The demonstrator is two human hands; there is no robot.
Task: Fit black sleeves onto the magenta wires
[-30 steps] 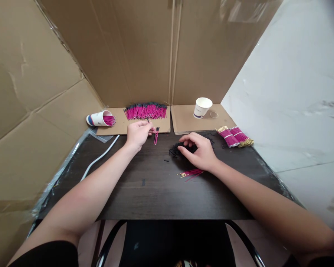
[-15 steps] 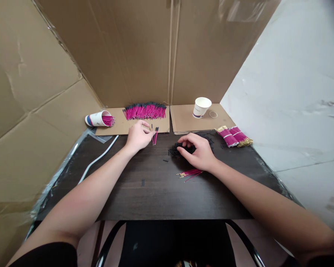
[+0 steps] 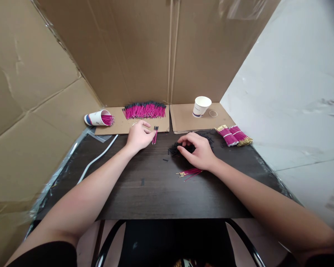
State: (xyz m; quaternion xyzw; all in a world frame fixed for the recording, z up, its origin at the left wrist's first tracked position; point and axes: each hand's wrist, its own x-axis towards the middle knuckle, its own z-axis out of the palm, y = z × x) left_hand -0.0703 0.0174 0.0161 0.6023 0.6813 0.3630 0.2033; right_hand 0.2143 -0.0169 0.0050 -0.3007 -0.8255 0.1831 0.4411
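Just left of the table's middle, my left hand (image 3: 140, 135) has its thumb and forefinger drawn together at a small group of thin pink pins (image 3: 155, 135) with black caps. The fingertips touch the pins, and part of the grip is hidden. Over a heap of short black sleeves (image 3: 189, 149) rests my right hand (image 3: 198, 150), its fingers curved and the thumb apart from them; no held piece can be made out. Below that hand lie several loose pink pins (image 3: 188, 172) with gold ends, partly covered by the wrist.
Black-capped pink pins (image 3: 145, 110) lie in a row on the left cardboard sheet (image 3: 117, 129). A tipped paper cup (image 3: 93, 118) holds more pins. An upright cup (image 3: 202, 107) stands beside a rubber band (image 3: 213, 114). Tied pink bundles (image 3: 233, 135) lie right; a white cable (image 3: 99, 156) runs left.
My left hand has shifted slightly, and the separate black cap that stood beside its fingers no longer shows apart. The right hand stays over the black sleeves.
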